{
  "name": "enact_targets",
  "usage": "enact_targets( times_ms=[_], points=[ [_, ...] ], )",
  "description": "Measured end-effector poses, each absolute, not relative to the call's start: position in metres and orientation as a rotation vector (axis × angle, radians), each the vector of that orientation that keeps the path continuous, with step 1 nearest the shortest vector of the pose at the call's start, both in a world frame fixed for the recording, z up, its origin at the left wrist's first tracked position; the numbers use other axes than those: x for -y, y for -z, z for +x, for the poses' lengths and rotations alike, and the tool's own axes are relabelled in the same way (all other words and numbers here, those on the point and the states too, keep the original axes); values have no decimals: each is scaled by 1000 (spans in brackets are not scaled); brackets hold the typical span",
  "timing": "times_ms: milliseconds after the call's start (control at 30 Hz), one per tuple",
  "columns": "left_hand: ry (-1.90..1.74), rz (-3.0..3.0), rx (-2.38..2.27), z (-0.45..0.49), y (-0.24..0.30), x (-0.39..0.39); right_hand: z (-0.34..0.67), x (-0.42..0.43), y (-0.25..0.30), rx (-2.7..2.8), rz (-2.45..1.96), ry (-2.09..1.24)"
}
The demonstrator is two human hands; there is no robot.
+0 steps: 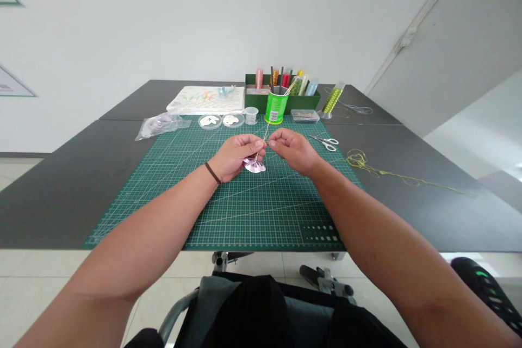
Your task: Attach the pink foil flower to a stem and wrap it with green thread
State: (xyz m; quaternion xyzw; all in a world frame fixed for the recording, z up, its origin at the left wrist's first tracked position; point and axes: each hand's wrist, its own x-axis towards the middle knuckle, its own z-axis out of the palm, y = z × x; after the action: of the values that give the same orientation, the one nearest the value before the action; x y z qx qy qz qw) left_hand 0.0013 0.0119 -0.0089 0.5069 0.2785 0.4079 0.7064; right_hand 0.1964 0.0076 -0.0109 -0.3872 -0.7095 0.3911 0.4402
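Note:
Over the middle of a green cutting mat (228, 212), my left hand (234, 156) is closed in a pinch on a thin wire stem (266, 131) with small pale pink-lilac petals (254, 166) hanging at its lower end. Close beside it, my right hand (292, 149) also pinches the same stem, its fingertips almost touching those of the left. The wire rises up and away from the pinch. A dark band circles my left wrist.
Behind the mat stand a green can of tools (276, 105), a dark green box of tubes (261, 99), a spool (250, 115), two round dishes (221, 120), a plastic bag (161, 124), a white board (207, 100). Scissors (326, 142), a green thread spool (331, 100) and loose yellow-green thread (367, 166) lie right.

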Motion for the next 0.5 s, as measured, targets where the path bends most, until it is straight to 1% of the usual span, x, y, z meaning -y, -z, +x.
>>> enact_targets(
  times_ms=[400,500],
  points=[
    [-736,1158,-574,2,6,-7,196,-14,17,1727,-941,-988],
    [-700,1178,-592,1,6,-7,195,-14,17,1738,-943,-950]
  ],
)
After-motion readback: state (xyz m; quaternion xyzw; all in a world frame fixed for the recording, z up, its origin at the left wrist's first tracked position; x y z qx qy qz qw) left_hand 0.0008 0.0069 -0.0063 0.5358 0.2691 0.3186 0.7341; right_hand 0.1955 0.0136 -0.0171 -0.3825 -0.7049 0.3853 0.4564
